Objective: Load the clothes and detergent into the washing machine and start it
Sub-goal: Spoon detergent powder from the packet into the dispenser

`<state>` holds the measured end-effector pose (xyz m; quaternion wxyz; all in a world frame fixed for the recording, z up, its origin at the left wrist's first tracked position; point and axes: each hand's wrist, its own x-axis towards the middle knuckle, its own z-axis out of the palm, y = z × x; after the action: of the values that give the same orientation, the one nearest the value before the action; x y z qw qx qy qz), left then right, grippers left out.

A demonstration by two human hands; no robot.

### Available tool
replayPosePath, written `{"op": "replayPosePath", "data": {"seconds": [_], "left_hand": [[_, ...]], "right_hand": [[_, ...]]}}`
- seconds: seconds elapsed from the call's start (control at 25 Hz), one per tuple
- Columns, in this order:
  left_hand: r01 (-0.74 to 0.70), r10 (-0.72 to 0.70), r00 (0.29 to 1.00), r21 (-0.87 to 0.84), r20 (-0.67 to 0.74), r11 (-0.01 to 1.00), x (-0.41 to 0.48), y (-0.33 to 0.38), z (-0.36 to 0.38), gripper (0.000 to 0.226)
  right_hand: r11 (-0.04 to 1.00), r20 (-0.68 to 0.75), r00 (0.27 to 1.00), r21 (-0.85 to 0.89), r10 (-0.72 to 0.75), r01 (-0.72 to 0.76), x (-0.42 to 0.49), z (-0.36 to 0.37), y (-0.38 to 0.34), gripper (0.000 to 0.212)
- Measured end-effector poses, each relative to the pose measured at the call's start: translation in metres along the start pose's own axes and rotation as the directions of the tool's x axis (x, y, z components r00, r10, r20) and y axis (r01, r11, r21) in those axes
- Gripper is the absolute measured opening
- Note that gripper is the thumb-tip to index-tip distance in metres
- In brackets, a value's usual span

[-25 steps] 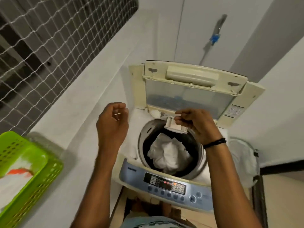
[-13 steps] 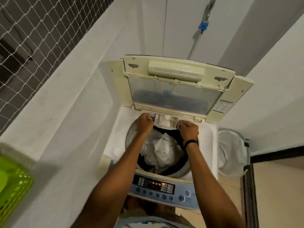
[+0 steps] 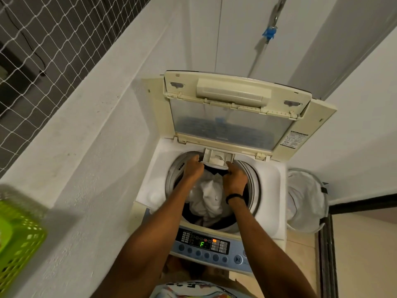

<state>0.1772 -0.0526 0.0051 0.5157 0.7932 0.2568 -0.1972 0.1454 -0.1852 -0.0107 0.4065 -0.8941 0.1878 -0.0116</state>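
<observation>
A green laundry basket [image 3: 19, 244] sits at about eight o'clock from the washing machine [image 3: 163, 168], close enough to reach and probably where the load came from; it is too blurred to see what it holds. The machine's lid [image 3: 232, 119] is folded up and back at twelve o'clock, which leaves the drum mouth free. White clothes [image 3: 206, 198] lie bunched inside the drum, so loading looks done.

The left hand [image 3: 193, 167] is curled on the left front corner of the detergent drawer [image 3: 218, 158]. The drawer juts out over the drum rim at twelve o'clock, with something pale in its tray. The right hand [image 3: 235, 178], with a black band [image 3: 234, 197] at the wrist, grips the opposite front corner. With the hands apart, one per corner, the even hold probably serves to slide the drawer straight without jamming it.

At six o'clock the control panel [image 3: 204, 244] is lit and shows a green F, so the machine is powered but apparently not yet started. A white mesh hamper [image 3: 305, 198] stands at three o'clock beside the cabinet.
</observation>
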Motion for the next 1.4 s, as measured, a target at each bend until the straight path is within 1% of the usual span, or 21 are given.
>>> {"op": "replayPosePath", "data": {"seconds": [0.08,0.16,0.2,0.24,0.28,0.36,0.4,0.48,0.6,0.76,0.88,1.04,1.12,1.24,1.32,1.4], "left_hand": [[-0.035,0.033,0.998,-0.039,-0.06,0.999,-0.008,0.006,-0.009,0.049],[-0.104,0.093,0.982,-0.06,-0.165,0.993,-0.019,0.012,-0.023,0.041],[-0.147,0.131,0.967,-0.058,-0.219,0.987,-0.024,0.015,-0.031,0.035],[-0.193,0.174,0.948,-0.048,-0.266,0.98,-0.03,0.017,-0.04,0.029],[-0.238,0.215,0.927,-0.041,-0.307,0.97,-0.036,0.019,-0.05,0.025],[-0.307,0.266,0.887,-0.05,-0.378,0.95,-0.05,0.02,-0.073,0.023],[-0.338,0.286,0.864,-0.057,-0.414,0.939,-0.058,0.022,-0.086,0.023],[-0.408,0.333,0.814,-0.059,-0.476,0.911,-0.078,0.024,-0.113,0.024],[-0.499,0.373,0.723,-0.066,-0.581,0.864,-0.111,0.023,-0.155,0.025],[-0.606,0.36,0.602,-0.114,-0.713,0.787,-0.159,0.016,-0.211,0.025],[-0.661,0.35,0.529,-0.117,-0.773,0.741,-0.195,0.007,-0.249,0.022],[-0.689,0.319,0.405,-0.057,-0.857,0.722,-0.242,-0.012,-0.293,0.018],[-0.684,0.285,0.351,-0.036,-0.892,0.728,-0.265,-0.027,-0.312,0.016],[-0.623,0.227,0.3,-0.01,-0.926,0.782,-0.296,-0.054,-0.336,0.014],[-0.557,0.172,0.262,-0.003,-0.95,0.83,-0.312,-0.075,-0.35,0.014],[-0.469,0.104,0.219,-0.012,-0.97,0.883,-0.324,-0.098,-0.362,0.015]], "right_hand": [[0.992,-0.035,0.995,0.088,0.098,-0.095,0.001,-0.004,-0.006,0.04],[0.959,-0.012,0.983,0.223,0.182,-0.175,0.002,-0.008,-0.012,0.027],[0.92,0.032,0.973,0.319,0.228,-0.226,0.002,-0.01,-0.017,0.022],[0.85,0.096,0.957,0.441,0.275,-0.288,0.002,-0.011,-0.023,0.02],[0.758,0.172,0.933,0.545,0.317,-0.358,0.001,-0.014,-0.032,0.021],[0.592,0.294,0.899,0.678,0.325,-0.436,-0.004,-0.02,-0.052,0.023],[0.538,0.344,0.891,0.711,0.297,-0.454,-0.007,-0.023,-0.064,0.023],[0.497,0.42,0.881,0.729,0.217,-0.47,-0.017,-0.028,-0.088,0.022],[0.493,0.493,0.865,0.731,0.098,-0.472,-0.037,-0.028,-0.125,0.023],[0.519,0.581,0.813,0.708,-0.043,-0.479,-0.071,-0.025,-0.178,0.022],[0.553,0.647,0.747,0.682,-0.153,-0.478,-0.097,-0.018,-0.21,0.022],[0.609,0.713,0.639,0.652,-0.289,-0.452,-0.135,-0.003,-0.248,0.023],[0.634,0.742,0.582,0.632,-0.332,-0.445,-0.154,0.003,-0.265,0.023],[0.692,0.775,0.5,0.602,-0.386,-0.399,-0.182,0.013,-0.29,0.022],[0.727,0.78,0.462,0.595,-0.421,-0.342,-0.203,0.02,-0.304,0.021],[0.769,0.77,0.444,0.595,-0.459,-0.236,-0.223,0.028,-0.316,0.019]]}}
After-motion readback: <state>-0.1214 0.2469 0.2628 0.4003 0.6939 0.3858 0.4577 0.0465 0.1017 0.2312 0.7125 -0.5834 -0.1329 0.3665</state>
